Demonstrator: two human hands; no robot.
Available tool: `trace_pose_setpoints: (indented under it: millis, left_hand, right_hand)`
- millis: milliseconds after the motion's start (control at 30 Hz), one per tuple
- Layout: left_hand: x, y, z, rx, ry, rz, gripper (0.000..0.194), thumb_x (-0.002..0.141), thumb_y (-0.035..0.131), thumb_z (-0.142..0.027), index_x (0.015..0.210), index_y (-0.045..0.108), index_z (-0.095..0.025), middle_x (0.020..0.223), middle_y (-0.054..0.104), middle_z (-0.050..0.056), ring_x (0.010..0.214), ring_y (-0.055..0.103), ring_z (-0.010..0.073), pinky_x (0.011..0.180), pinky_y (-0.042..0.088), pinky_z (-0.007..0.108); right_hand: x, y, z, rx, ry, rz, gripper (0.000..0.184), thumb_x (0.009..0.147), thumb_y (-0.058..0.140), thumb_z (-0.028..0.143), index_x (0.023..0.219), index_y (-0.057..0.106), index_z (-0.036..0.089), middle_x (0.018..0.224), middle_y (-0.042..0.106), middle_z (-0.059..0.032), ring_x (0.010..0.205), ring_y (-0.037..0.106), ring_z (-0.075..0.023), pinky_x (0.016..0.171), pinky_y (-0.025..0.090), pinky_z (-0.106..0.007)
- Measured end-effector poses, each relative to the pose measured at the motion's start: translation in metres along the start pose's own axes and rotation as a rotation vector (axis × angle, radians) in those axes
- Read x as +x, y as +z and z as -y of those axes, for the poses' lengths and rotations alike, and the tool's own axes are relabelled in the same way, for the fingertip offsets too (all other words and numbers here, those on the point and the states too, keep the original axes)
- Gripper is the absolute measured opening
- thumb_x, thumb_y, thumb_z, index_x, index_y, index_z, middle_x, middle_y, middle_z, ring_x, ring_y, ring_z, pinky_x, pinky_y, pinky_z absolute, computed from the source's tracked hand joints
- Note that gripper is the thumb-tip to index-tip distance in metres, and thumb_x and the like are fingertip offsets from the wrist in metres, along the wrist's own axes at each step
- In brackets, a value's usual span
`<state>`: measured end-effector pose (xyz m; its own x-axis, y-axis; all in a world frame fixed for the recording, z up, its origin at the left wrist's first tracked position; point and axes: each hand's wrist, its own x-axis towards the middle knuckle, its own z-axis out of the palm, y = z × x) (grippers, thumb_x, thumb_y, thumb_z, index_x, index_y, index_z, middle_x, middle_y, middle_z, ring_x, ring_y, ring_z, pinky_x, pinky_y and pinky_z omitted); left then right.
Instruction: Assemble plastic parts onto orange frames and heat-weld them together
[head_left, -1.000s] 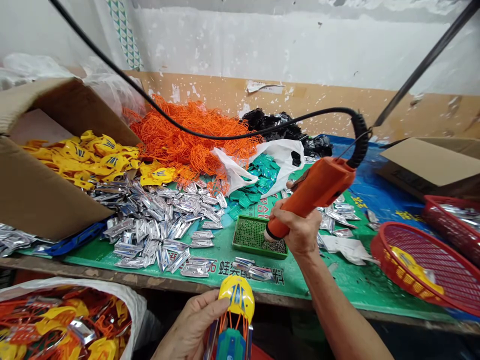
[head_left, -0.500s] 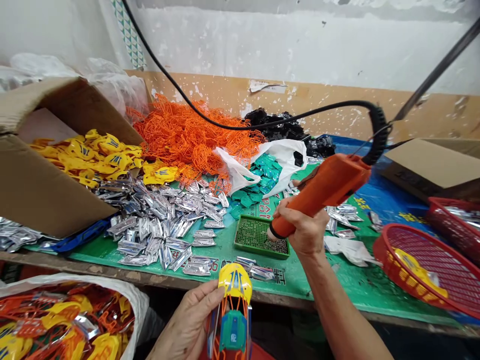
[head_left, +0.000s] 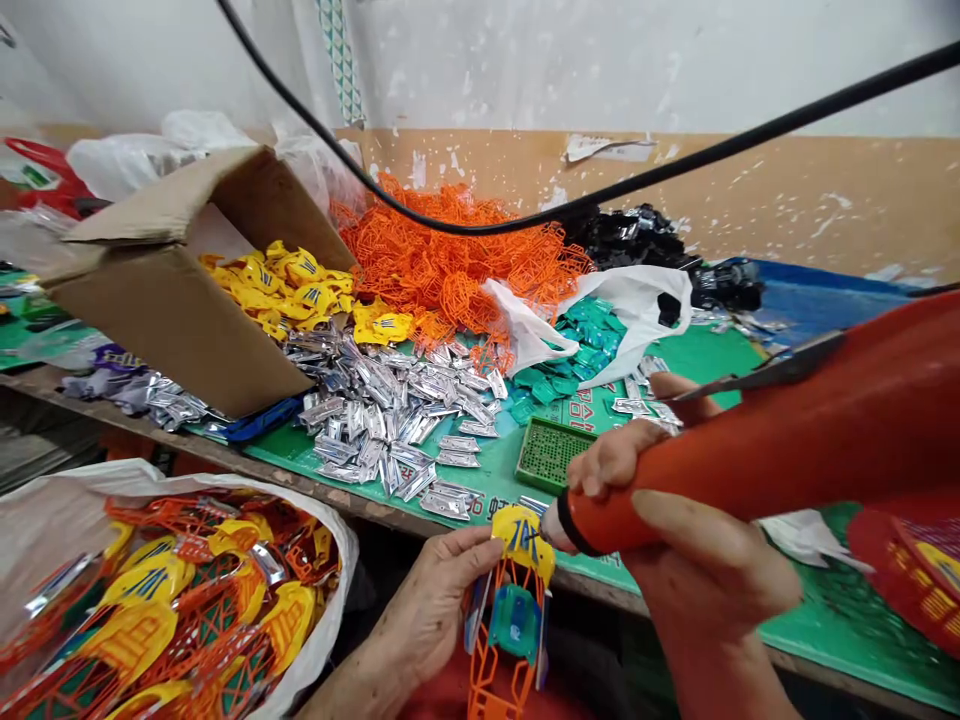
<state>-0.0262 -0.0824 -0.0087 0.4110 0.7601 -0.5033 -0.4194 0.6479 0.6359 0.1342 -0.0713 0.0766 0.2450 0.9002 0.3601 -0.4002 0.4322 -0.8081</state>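
My left hand [head_left: 442, 590] grips a toy car body [head_left: 516, 620] by its side, thumb near the front. The body has a yellow hood with blue stripes, an orange frame, a green windowed piece and silver side panels. In my right hand [head_left: 675, 520] is an orange-red electric screwdriver [head_left: 810, 430], fingers wrapped round its barrel. Its tip meets the right part of the yellow hood; the exact contact point is too small to make out. Beyond the hood lies a green screw tray [head_left: 553, 455] full of small holes, its right end hidden behind my right hand.
Silver panels [head_left: 390, 400] lie heaped mid-table, with orange frames [head_left: 457, 260] behind. A tilted cardboard box [head_left: 150, 320] holds yellow hoods. Green pieces [head_left: 592, 340] spill from a white bag. A sack [head_left: 330, 520] of car bodies stands lower left. A black cable [head_left: 480, 225] hangs across. A red basket [head_left: 900, 570] sits right.
My right hand has brought the screwdriver from the screw tray down to the yellow hood. My left hand still holds the car body. The camera view has turned left.
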Motion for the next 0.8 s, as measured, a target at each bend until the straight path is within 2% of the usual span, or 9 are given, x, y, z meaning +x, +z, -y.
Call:
trace_pose_setpoints:
  millis: [300, 800]
  left_hand:
    - [-0.002, -0.001, 0.001, -0.019, 0.006, 0.056, 0.031, 0.069, 0.078, -0.030, 0.092, 0.075, -0.009, 0.078, 0.075, 0.010, 0.065, 0.065, 0.0154, 0.065, 0.049, 0.024]
    - [0.000, 0.002, 0.002, 0.012, 0.018, 0.067, 0.026, 0.076, 0.072, -0.026, 0.093, 0.075, -0.007, 0.082, 0.076, 0.012, 0.070, 0.066, 0.0165, 0.068, 0.049, 0.024]
  right_hand:
    - [-0.002, 0.008, -0.010, -0.021, 0.040, -0.002, 0.046, 0.062, 0.066, 0.011, 0.103, 0.062, 0.029, 0.064, 0.060, 0.0030, 0.057, 0.056, -0.0154, 0.058, 0.049, -0.033]
    - [-0.007, 0.002, -0.019, -0.007, 0.103, -0.004, 0.057, 0.063, 0.069, 0.011, 0.114, 0.054, 0.032, 0.065, 0.061, 0.0047, 0.058, 0.056, -0.0151, 0.057, 0.048, -0.031]
